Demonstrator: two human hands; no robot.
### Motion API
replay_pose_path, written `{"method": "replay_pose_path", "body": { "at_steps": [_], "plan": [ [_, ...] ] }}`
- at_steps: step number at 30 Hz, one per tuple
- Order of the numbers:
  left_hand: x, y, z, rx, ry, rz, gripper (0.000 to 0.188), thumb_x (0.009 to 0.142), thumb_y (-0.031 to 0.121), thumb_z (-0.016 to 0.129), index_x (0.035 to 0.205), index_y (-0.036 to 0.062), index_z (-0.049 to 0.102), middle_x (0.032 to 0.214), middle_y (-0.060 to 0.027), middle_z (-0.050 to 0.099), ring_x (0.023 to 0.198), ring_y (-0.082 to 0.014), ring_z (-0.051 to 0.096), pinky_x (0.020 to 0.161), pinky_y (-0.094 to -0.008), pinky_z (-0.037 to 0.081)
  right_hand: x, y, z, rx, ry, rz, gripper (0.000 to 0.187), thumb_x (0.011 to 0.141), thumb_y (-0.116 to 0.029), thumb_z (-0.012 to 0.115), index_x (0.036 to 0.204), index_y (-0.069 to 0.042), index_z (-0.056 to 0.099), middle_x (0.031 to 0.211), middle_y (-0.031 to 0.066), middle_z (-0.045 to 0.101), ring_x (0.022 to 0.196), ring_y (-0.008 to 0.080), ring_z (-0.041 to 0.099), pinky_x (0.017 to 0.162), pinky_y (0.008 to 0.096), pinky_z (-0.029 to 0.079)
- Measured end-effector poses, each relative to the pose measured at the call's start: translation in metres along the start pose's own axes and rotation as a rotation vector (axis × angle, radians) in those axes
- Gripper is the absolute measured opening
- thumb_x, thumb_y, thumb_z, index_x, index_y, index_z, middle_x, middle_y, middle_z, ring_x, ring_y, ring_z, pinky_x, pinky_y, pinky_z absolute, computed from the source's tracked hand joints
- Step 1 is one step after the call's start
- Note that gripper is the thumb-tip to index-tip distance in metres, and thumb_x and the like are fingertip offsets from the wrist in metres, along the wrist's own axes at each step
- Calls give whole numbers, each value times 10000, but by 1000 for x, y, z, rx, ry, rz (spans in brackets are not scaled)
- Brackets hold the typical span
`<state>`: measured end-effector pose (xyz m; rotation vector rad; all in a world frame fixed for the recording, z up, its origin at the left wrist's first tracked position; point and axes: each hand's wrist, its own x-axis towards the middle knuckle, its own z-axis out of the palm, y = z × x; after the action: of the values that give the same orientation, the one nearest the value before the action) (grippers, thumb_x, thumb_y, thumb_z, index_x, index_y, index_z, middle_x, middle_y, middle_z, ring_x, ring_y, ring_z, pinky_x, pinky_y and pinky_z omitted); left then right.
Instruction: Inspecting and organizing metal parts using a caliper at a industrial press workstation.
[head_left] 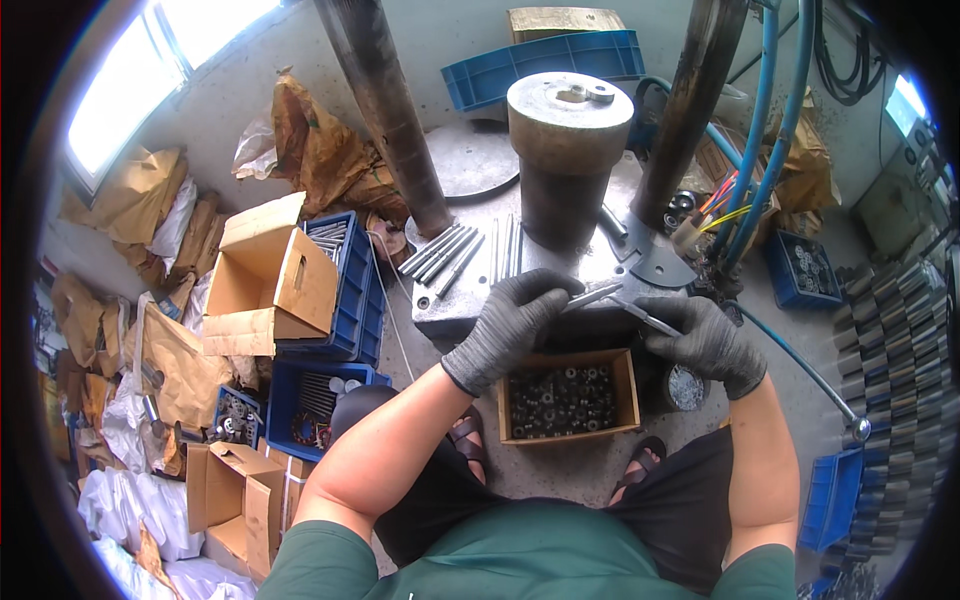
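Grey knitted gloves cover both of my hands, which meet over the front edge of a metal press table (450,305). My left hand (512,322) pinches a slim metal rod (597,294) between thumb and fingers. Another thin metal rod (648,318) is gripped by my right hand (715,342), its tip pointing towards the first. Beyond my left hand, several loose metal rods (440,254) lie side by side on the table. Below and between my hands, a cardboard box (570,437) on the floor holds many small dark ring-like parts (562,398).
A thick metal cylinder (567,165) stands mid-table between two steel columns (385,110). Blue hoses (765,150) hang at the right. Blue crates (365,300) and an open cardboard carton (268,280) stand at left. A can of shiny bits (686,388) sits below my right hand.
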<state>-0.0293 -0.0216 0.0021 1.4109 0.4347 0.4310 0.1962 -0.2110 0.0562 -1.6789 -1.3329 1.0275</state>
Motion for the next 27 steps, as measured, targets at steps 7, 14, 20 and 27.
{"method": "replay_pose_path", "body": {
  "at_steps": [7, 14, 20, 27],
  "plan": [
    [-1, 0, 2, -82, -37, 72, 325, 996, 221, 640, 1219, -12, 683, 1121, -93, 711, 1054, -153, 655, 964, -305, 526, 8, 3, 19, 30, -53, -106, 549, 834, 37, 655, 1380, -5, 620, 1221, 92, 715, 1110, 123, 635, 1027, 313, 501],
    [-1, 1, 2, -95, -44, 95, 351, 957, 147, 623, 1257, -32, 654, 1159, -123, 705, 1087, -182, 666, 988, -335, 539, 7, -7, 30, 62, -76, -111, 571, 838, 45, 641, 1405, -19, 604, 1269, 98, 694, 1162, 117, 608, 1054, 304, 480],
    [-2, 1, 5, -75, -97, 166, 349, 952, 129, 601, 1256, -36, 645, 1162, -135, 704, 1061, -200, 686, 969, -331, 554, 6, -11, 33, 104, -93, -37, 537, 864, 37, 659, 1396, -14, 607, 1277, 103, 700, 1160, 130, 625, 1037, 300, 495],
    [0, 4, 4, -98, -119, 100, 385, 923, 95, 567, 1269, -67, 615, 1141, -181, 708, 1013, -212, 708, 927, -323, 575, 7, -10, 40, 41, -63, 25, 544, 876, -1, 719, 1403, 16, 584, 1267, 124, 703, 1153, 142, 634, 1026, 302, 503]
  ]
}}
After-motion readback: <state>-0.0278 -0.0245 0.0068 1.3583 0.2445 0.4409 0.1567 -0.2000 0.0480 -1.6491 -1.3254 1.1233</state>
